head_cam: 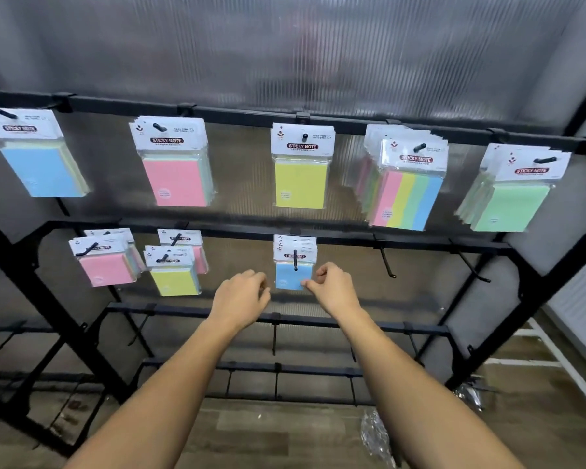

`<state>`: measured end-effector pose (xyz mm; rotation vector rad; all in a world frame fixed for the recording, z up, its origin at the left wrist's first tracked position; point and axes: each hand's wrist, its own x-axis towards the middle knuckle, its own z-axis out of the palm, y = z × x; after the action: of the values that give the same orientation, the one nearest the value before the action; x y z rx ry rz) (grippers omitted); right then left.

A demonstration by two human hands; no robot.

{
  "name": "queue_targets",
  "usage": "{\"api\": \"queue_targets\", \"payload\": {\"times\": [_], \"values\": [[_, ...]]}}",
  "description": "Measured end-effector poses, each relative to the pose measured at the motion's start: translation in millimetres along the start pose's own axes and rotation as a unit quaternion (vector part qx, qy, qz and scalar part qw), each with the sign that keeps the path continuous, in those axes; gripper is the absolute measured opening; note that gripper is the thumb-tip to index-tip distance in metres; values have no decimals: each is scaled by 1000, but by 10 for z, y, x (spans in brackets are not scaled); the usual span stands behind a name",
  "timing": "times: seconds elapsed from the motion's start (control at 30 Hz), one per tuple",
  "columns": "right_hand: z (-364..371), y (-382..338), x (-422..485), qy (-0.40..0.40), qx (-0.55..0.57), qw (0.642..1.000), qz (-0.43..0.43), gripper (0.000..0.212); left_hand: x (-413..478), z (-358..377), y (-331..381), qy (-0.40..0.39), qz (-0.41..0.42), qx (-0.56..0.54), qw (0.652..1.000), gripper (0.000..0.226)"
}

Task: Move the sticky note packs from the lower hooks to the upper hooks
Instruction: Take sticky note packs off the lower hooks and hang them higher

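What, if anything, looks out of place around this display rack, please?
Crumpled clear plastic wrapping lies loose on the wooden floor near the right end of the rack, like litter. On the upper row, the striped packs hang fanned out unevenly rather than squarely.
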<state>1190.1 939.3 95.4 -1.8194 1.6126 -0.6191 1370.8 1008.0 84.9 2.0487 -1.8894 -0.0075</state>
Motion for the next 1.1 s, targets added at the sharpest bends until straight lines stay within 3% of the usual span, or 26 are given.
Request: {"api": "queue_targets", "payload": {"times": [0.13,0.43,0.73,0.9,1.1], "values": [[107,-76,142,12,12,1000,16,54,132,54,-144,-6,4,-16,1000,18],[247,-72,81,32,17,999,2,30,325,143,-368,-25,18,-41,999,16],[288,50,-161,98,61,993,22,33,467,240,-327,-43,31,-61,997,17],[168,116,-281,83,76,993,-30,30,524,236,-226,-60,29,-76,995,24],[-112,16,-549,27,156,982,-102,10,545,217,-133,-66,29,-85,994,24]]}}
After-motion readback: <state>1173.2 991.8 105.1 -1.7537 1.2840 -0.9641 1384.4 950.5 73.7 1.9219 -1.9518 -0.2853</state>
